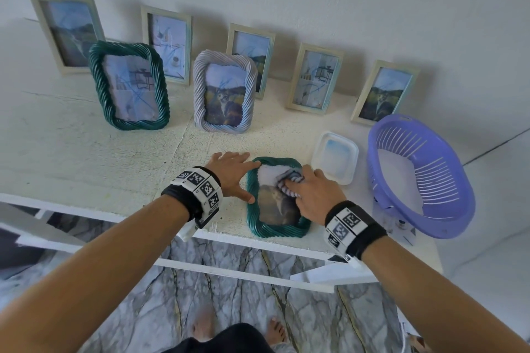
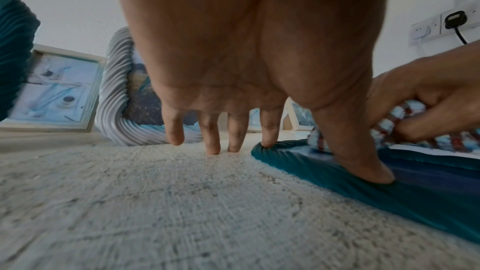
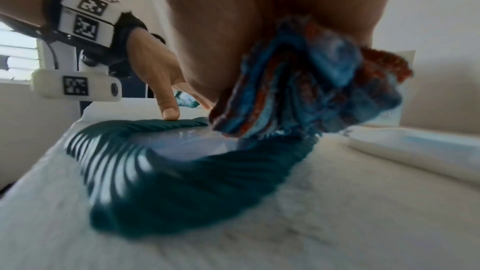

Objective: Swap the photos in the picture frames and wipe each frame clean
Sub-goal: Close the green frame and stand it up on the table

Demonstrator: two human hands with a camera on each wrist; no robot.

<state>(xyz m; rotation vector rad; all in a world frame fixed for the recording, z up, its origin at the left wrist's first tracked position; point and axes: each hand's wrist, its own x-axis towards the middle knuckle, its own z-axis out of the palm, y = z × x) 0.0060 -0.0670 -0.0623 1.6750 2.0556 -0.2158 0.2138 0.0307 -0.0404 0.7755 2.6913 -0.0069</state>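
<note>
Two hands: both work at one green twisted frame [image 1: 277,227] lying flat near the front edge of the white table [image 1: 86,157].
Left hand [image 1: 233,173]: fingers spread and straight; the thumb [image 2: 363,163] and index fingertip press the frame's left rim, the other fingertips rest on the table beside it.
Right hand [image 1: 314,190]: fingers curled round a bunched checked cloth [image 1: 289,180], holding it down on the upper part of the frame's glass.
Cloth colours: blue, white and red in the right wrist view [image 3: 306,81].
Standing frames: a second green twisted frame [image 1: 129,86] and a grey twisted frame [image 1: 225,92] stand upright behind, with five pale flat frames leaning on the wall.
Right of the flat frame: a white tray [image 1: 335,157] just beside it, then a purple slotted basket [image 1: 421,175].
</note>
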